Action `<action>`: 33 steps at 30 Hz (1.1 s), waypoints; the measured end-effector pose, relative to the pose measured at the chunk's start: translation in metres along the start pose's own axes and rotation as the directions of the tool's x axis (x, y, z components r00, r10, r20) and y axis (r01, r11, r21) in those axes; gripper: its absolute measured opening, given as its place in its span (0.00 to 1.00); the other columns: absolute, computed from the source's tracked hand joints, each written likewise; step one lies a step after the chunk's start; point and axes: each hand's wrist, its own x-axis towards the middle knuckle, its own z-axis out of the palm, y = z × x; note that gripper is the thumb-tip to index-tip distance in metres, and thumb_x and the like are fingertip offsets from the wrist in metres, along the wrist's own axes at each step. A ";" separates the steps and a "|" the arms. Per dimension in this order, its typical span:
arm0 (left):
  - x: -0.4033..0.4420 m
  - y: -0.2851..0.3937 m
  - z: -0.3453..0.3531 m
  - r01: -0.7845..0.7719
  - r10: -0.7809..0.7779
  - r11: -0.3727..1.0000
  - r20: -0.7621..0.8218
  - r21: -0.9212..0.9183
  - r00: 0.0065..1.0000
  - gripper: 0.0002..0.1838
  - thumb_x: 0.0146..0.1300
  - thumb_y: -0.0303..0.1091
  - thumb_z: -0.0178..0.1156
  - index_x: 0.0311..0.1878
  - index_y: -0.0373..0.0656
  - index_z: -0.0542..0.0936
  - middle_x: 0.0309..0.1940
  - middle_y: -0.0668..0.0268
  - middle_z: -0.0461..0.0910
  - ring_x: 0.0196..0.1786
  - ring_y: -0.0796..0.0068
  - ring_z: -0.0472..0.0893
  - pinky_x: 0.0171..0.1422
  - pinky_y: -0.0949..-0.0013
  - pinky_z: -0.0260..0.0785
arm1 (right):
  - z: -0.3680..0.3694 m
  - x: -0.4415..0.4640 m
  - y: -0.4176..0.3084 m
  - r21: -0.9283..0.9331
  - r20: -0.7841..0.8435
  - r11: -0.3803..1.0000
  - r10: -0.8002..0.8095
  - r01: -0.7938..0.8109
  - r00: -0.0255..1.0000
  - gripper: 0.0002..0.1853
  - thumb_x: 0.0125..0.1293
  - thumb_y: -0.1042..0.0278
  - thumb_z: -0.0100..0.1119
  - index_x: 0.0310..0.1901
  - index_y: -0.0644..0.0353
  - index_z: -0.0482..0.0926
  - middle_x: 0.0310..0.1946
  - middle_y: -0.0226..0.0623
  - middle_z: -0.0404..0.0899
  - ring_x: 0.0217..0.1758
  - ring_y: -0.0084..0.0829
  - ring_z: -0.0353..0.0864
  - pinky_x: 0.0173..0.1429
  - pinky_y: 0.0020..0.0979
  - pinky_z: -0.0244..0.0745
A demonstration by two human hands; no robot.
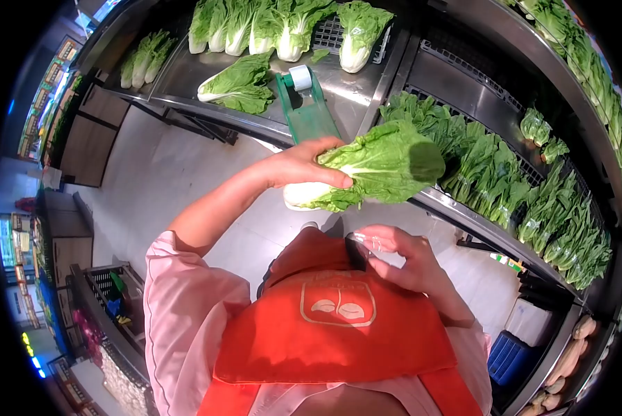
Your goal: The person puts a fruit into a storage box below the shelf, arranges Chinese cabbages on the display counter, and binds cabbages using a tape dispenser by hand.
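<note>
My left hand is wrapped round a Chinese cabbage, thumb on top. Its white base points left and its green leaves spread to the right. My right hand is in front of my red apron, below the cabbage and apart from it. Its thumb and fingers curl towards each other, with a small shiny, clear-looking strip at the fingertips that I cannot make out. Just beyond my left hand, a green tape dispenser with a white roll sits at the edge of the metal counter.
One Chinese cabbage lies left of the dispenser; several more stand in a row behind. Bundled leafy greens fill the rack at right. A blue crate sits low at right, and a dark bin stands at lower left.
</note>
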 end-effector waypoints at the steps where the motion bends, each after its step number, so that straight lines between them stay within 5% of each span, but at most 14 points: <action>1: -0.002 0.002 0.004 0.016 -0.016 0.999 0.000 0.041 1.000 0.46 0.46 0.47 0.73 0.64 0.34 0.62 0.56 0.55 0.71 0.58 0.66 0.71 0.62 0.69 0.63 | -0.003 0.002 0.000 -0.058 0.016 0.998 -0.021 0.022 1.000 0.24 0.59 0.80 0.58 0.58 0.66 0.68 0.53 0.41 0.76 0.53 0.31 0.78 0.60 0.29 0.71; 2: -0.003 0.004 0.008 0.032 -0.032 0.996 0.000 0.081 0.999 0.46 0.47 0.47 0.73 0.64 0.34 0.62 0.56 0.55 0.71 0.59 0.68 0.70 0.62 0.69 0.62 | 0.003 0.007 0.002 -0.047 -0.118 0.997 -0.074 0.069 0.990 0.17 0.59 0.79 0.58 0.51 0.66 0.74 0.47 0.42 0.79 0.49 0.35 0.80 0.55 0.29 0.75; 5: 0.000 -0.012 0.011 0.026 -0.028 0.983 0.007 0.184 1.000 0.45 0.49 0.48 0.71 0.65 0.34 0.61 0.56 0.54 0.70 0.59 0.67 0.69 0.63 0.69 0.61 | -0.005 0.016 0.007 -0.340 -0.160 0.935 -0.161 0.099 0.974 0.08 0.58 0.77 0.60 0.40 0.64 0.79 0.37 0.40 0.82 0.42 0.37 0.82 0.43 0.29 0.77; 6: 0.000 -0.019 0.012 0.023 -0.025 0.976 0.006 0.218 1.000 0.45 0.50 0.48 0.71 0.65 0.34 0.61 0.56 0.54 0.70 0.59 0.67 0.69 0.63 0.69 0.61 | -0.004 0.025 0.013 -0.462 -0.207 0.860 -0.341 0.215 0.917 0.03 0.55 0.76 0.63 0.32 0.60 0.81 0.25 0.35 0.81 0.30 0.35 0.79 0.32 0.30 0.71; 10: -0.004 -0.025 0.016 0.011 -0.020 0.962 0.033 0.272 0.999 0.46 0.49 0.52 0.70 0.64 0.33 0.61 0.57 0.52 0.70 0.60 0.64 0.69 0.63 0.68 0.61 | -0.011 0.043 0.019 -0.693 -0.129 0.601 -0.648 0.399 0.750 0.08 0.47 0.74 0.68 0.31 0.55 0.81 0.26 0.28 0.74 0.30 0.31 0.69 0.34 0.32 0.65; 13: -0.010 -0.018 0.020 -0.028 -0.002 0.944 0.090 0.329 0.996 0.47 0.48 0.54 0.70 0.64 0.34 0.62 0.55 0.51 0.72 0.58 0.60 0.72 0.61 0.66 0.64 | -0.015 0.053 0.010 -0.798 -0.045 0.481 -0.649 0.363 0.760 0.08 0.45 0.71 0.69 0.29 0.53 0.80 0.30 0.28 0.73 0.37 0.32 0.70 0.43 0.35 0.63; 19: -0.007 -0.017 0.021 -0.140 0.021 0.915 0.301 0.379 0.953 0.49 0.42 0.55 0.72 0.63 0.37 0.63 0.50 0.54 0.75 0.55 0.60 0.75 0.58 0.65 0.66 | -0.017 0.073 -0.003 -0.753 0.014 0.578 -0.465 0.316 0.885 0.06 0.43 0.66 0.69 0.23 0.52 0.80 0.29 0.27 0.73 0.39 0.33 0.70 0.47 0.37 0.60; 24: -0.016 -0.018 0.038 -0.065 0.002 0.821 0.112 0.567 0.994 0.43 0.43 0.67 0.64 0.50 0.38 0.71 0.42 0.52 0.78 0.48 0.54 0.78 0.50 0.59 0.69 | -0.018 0.082 0.001 -0.713 0.081 0.641 -0.328 0.284 0.941 0.07 0.43 0.65 0.69 0.22 0.52 0.79 0.27 0.28 0.74 0.39 0.33 0.70 0.47 0.37 0.60; 30: -0.024 -0.037 0.051 -0.010 -0.017 0.812 0.040 0.584 0.999 0.39 0.47 0.63 0.63 0.53 0.40 0.69 0.43 0.52 0.78 0.49 0.52 0.77 0.52 0.54 0.67 | -0.030 0.088 0.011 -0.571 0.169 0.784 -0.178 0.244 0.969 0.08 0.45 0.68 0.69 0.26 0.57 0.80 0.28 0.32 0.74 0.36 0.35 0.71 0.43 0.36 0.64; 33: -0.029 -0.044 0.057 -0.017 0.009 0.813 0.018 0.581 1.000 0.39 0.47 0.61 0.63 0.55 0.40 0.69 0.44 0.52 0.78 0.49 0.51 0.77 0.53 0.51 0.66 | -0.031 0.090 0.005 -0.501 0.016 0.833 -0.262 0.235 0.965 0.08 0.51 0.66 0.67 0.32 0.56 0.80 0.29 0.34 0.76 0.38 0.40 0.72 0.45 0.38 0.66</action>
